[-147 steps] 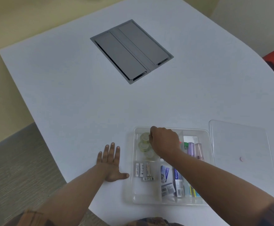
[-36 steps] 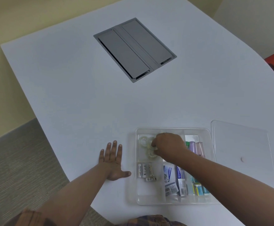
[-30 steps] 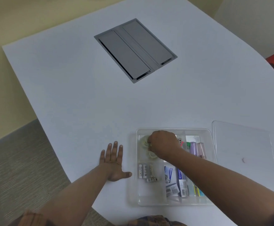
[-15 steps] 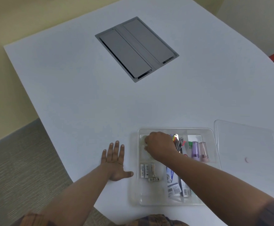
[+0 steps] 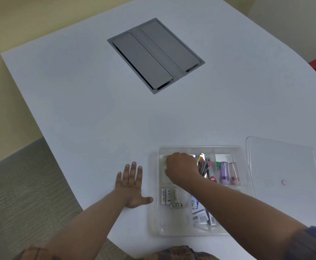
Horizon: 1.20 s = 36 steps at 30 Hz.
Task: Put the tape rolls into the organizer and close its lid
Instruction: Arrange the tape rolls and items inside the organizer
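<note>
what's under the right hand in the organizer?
The right hand sits over the far-left compartment of the organizer. Only a pale edge of a tape roll shows past the knuckles. How many rolls lie beneath, and whether the fingers grip one, is covered.

organizer (image 5: 247, 166): clear glossy plastic | lid (image 5: 281, 166): clear plastic | table (image 5: 97, 109): matt white

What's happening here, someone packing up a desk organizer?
Yes. A person is sorting a clear organizer on a white table. The right hand is down in the far-left compartment, covering all but a pale edge of the tape rolls; whether it grips one cannot be told. The left hand lies flat on the table beside the organizer. Batteries and pens fill other compartments. The clear lid lies off to the right, not yet on.
</note>
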### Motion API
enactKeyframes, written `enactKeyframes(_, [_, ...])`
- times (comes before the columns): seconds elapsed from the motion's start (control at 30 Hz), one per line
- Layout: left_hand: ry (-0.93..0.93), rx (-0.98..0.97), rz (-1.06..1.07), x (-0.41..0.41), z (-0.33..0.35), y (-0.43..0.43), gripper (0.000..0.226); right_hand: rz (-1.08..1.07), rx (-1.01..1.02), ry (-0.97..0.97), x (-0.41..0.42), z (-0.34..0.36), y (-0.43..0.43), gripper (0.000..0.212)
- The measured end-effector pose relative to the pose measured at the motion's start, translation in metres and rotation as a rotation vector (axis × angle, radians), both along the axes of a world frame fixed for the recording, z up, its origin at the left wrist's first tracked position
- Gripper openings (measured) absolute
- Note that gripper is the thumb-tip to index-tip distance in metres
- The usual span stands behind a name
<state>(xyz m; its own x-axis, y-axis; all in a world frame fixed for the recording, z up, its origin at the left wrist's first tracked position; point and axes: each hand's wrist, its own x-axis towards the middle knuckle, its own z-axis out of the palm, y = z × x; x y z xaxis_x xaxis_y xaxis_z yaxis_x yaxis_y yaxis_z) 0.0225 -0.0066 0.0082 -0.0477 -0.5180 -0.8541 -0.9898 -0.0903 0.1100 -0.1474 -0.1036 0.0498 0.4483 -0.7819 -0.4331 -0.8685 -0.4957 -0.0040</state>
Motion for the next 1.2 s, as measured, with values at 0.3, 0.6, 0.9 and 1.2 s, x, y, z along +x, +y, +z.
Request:
enactKeyframes(0.3, [0.005,-0.021,0.004,0.001,-0.005,0.001,0.114,-0.022,-0.021,-0.023,-0.003,-0.002,0.004,0.011])
enactKeyframes(0.6, [0.028,-0.091,0.019,0.004,-0.012,0.007,0.114,-0.095,-0.144,-0.373,-0.04,0.013,0.019,0.021])
enactKeyframes(0.9, [0.104,-0.403,0.078,0.006,-0.022,0.028,0.112,-0.326,-0.22,-0.481,-0.131,0.04,0.072,0.027])
enactKeyframes(1.2, [0.359,-0.595,0.451,-0.007,0.005,0.034,0.082,-0.933,-0.283,-0.505,-0.227,0.032,0.117,0.026])
